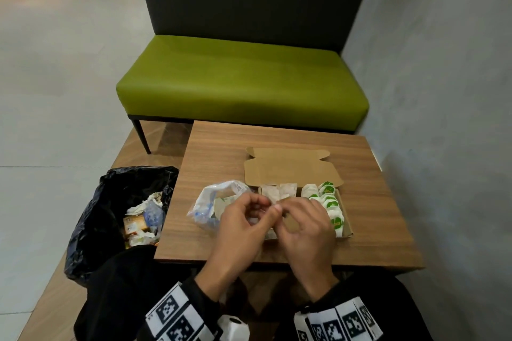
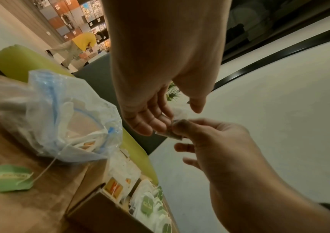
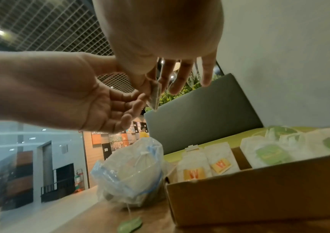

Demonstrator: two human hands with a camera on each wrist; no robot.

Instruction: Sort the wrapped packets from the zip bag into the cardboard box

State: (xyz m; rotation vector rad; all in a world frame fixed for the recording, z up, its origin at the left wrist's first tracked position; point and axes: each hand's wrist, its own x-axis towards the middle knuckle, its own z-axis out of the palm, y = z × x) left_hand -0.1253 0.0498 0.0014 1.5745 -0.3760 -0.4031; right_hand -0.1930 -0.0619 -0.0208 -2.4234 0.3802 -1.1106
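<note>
Head view: both hands pinch one small wrapped packet (image 3: 155,94) hanging long-axis down between left hand (image 1: 240,225) and right hand (image 1: 306,227), over the cardboard box (image 1: 347,225) below, the right hand nearer, zip bag (image 1: 210,202) leftward on the tabletop (image 1: 221,152).

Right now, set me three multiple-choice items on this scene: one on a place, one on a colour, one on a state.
1. The zip bag lies where, seen from the head view?
A. inside the box
B. on the table, left of the cardboard box
C. on the bench

2. The labels on the packets in the box's right row are:
A. green
B. blue
C. black

3. The box's lid is:
A. taped shut
B. folded open
C. torn off

Answers: 1 B, the bag sits beside the box's left wall. 2 A, green tags show in that row. 3 B, the lid lies open behind the contents.
</note>
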